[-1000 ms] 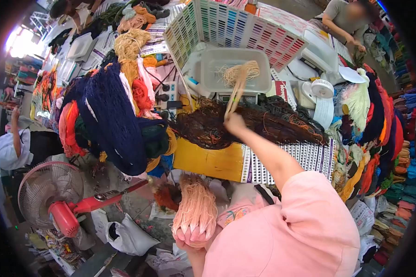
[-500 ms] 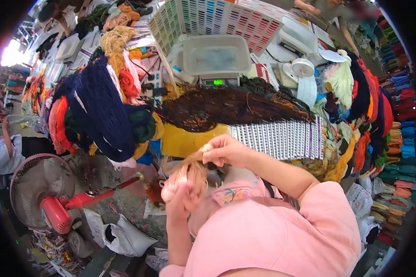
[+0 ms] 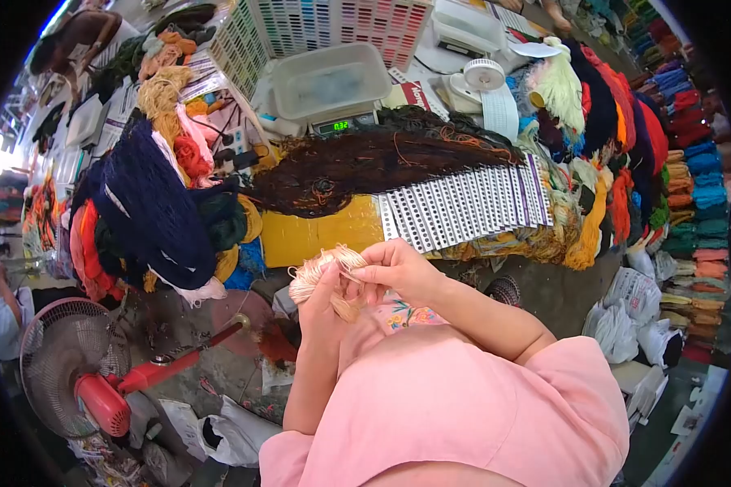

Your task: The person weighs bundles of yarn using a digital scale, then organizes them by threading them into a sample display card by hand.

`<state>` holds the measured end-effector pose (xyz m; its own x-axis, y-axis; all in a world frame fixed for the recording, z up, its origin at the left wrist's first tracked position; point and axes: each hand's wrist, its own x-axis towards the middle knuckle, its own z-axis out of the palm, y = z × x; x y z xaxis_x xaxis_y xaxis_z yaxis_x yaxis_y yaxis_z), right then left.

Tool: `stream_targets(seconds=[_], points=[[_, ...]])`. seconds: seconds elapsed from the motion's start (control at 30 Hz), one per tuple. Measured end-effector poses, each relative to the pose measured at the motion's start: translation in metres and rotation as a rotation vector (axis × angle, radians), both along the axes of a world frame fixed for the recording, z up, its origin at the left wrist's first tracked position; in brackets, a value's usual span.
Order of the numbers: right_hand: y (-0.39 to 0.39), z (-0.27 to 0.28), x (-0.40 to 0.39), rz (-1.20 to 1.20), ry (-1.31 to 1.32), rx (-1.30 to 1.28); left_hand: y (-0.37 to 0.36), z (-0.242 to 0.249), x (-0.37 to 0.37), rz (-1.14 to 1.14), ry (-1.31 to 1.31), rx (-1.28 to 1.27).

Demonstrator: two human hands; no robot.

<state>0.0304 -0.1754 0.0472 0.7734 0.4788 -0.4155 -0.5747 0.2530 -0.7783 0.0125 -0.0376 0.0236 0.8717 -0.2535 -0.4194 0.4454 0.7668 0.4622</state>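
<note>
In left hand (image 3: 322,307) and right hand (image 3: 400,270), pale peach yarn (image 3: 305,281).

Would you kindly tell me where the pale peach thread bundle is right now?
In the head view, the pale peach thread bundle is just left of centre, held between the left hand and right hand, just below the flat yellow surface.

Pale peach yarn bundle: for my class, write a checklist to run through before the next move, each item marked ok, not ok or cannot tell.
1. Bare left hand holds pale peach yarn bundle: ok.
2. Bare right hand touches it too: ok.
3. Bundle's strands all tidy: not ok, loops stick out.
4. Strands free of knots: cannot tell, hands hide some.
5. Green-lit digital display on: ok.
</note>
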Motion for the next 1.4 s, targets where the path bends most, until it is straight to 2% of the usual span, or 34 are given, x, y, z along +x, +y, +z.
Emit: stream_targets(seconds=[0.1, 0.37, 0.43, 0.47, 0.57, 0.7, 0.83, 0.9, 0.97, 1.03, 1.07, 1.13, 1.2, 1.33, 1.37, 1.4], points=[[0.005, -0.001, -0.003, 0.006, 0.027, 0.018, 0.002, 0.01, -0.003, 0.031, -0.035, -0.009], [0.025, -0.01, -0.001, 0.0, 0.016, 0.039, 0.018, -0.004, -0.016, 0.121, -0.111, -0.08], [0.026, 0.001, 0.005, -0.02, 0.044, 0.058, 0.018, -0.001, -0.018, 0.261, -0.031, 0.162], [0.024, -0.001, 0.008, -0.008, 0.041, 0.058, 0.021, 0.0, -0.019, 0.273, -0.033, 0.163], [0.023, -0.003, 0.014, 0.071, 0.101, 0.085, 0.031, 0.001, -0.018, 0.24, -0.17, 0.253], [0.03, 0.003, 0.016, 0.119, -0.027, -0.028, 0.03, 0.017, -0.008, 0.189, -0.057, 0.262], [0.032, -0.004, 0.009, 0.145, -0.143, -0.176, 0.03, -0.001, -0.01, 0.184, -0.078, 0.173], [0.03, -0.004, 0.009, 0.125, -0.137, -0.192, 0.03, -0.015, -0.008, 0.106, -0.183, 0.159], [0.026, -0.002, 0.01, 0.086, -0.146, -0.173, 0.027, -0.011, -0.006, 0.141, -0.15, 0.147], [0.02, -0.007, 0.013, -0.006, -0.024, -0.078, 0.024, 0.003, -0.003, 0.265, -0.053, 0.149], [0.012, -0.009, 0.018, -0.044, 0.164, 0.083, 0.029, 0.001, -0.001, 0.317, -0.096, 0.214], [-0.013, -0.026, 0.034, -0.143, 0.267, 0.31, 0.053, -0.001, 0.003, 0.427, -0.187, 0.336], [-0.05, -0.039, 0.061, -0.302, 0.295, 0.358, 0.089, 0.003, -0.001, 0.537, -0.313, 0.362], [-0.13, -0.065, 0.124, -0.592, 0.261, 0.318, 0.167, -0.013, -0.037, 0.654, -0.489, 0.122], [-0.148, -0.068, 0.138, -0.656, 0.243, 0.295, 0.183, -0.023, -0.051, 0.695, -0.506, 0.219], [-0.163, -0.072, 0.151, -0.71, 0.228, 0.27, 0.2, -0.034, -0.066, 0.747, -0.517, 0.495]])
